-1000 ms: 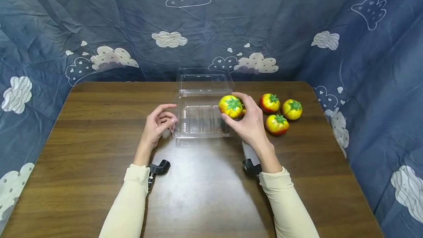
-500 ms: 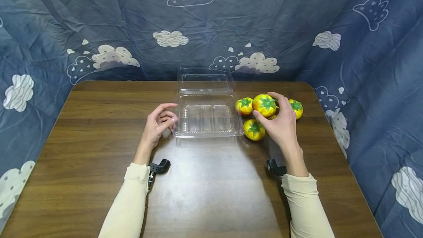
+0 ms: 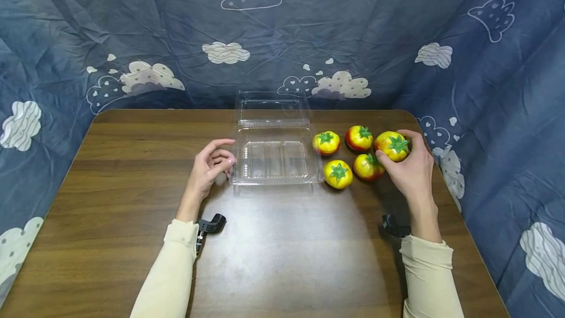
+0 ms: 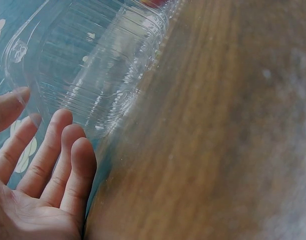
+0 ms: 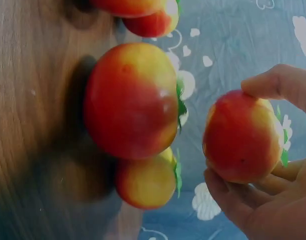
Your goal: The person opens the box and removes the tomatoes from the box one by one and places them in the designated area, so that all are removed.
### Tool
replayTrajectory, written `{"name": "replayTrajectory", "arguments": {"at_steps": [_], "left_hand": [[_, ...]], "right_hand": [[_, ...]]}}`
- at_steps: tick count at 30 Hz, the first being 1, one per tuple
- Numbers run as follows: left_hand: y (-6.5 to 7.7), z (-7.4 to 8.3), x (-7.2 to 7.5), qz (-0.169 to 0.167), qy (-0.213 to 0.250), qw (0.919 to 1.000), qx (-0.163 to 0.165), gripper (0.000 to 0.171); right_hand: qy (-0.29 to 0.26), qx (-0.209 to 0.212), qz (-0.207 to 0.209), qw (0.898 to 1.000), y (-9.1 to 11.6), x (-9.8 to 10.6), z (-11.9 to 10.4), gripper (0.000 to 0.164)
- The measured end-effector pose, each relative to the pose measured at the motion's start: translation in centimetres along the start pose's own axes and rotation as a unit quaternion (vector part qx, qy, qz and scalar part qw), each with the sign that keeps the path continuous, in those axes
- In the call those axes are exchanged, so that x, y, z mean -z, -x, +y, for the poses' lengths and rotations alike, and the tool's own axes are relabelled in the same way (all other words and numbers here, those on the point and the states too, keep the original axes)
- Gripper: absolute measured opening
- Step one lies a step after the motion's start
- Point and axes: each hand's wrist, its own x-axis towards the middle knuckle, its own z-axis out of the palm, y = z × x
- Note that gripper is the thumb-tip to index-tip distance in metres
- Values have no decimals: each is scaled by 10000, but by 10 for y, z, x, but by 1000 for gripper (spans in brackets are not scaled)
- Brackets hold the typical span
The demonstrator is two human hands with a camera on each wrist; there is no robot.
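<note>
A clear plastic clamshell container stands on the table with its lid tipped back. At its left edge is my left hand, fingers loosely bent. In the left wrist view the fingertips lie by the plastic wall; whether they press on it is unclear. My right hand grips a red and yellow tomato with green leaves, held above the table between thumb and fingers. The right wrist view shows this held tomato apart from a nearer tomato and a farther tomato.
Right of the container sit a left back tomato, a left front tomato, a middle back tomato and a middle front tomato. The brown table ends at a blue cloud-print curtain.
My right hand has carried the tomato rightward from over the container's right side, past the other tomatoes, to the far right of the group. The left hand and the container have stayed put.
</note>
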Motion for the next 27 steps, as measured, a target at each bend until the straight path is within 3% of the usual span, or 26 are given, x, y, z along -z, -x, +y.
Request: {"name": "replayTrajectory", "arguments": {"at_steps": [9,20,27], "left_hand": [[1,1,0,56,-133,9999,11,45],[-1,2,0,47,-111,9999,-24,46],[-1,0,0,32,-107,9999,-27,46]], "right_hand": [[77,208,-2,9998,-5,4,11,63],[339,-523,-250,9977,-8,19,26,63],[645,-545,-699,9940,-7,26,31,59]]}}
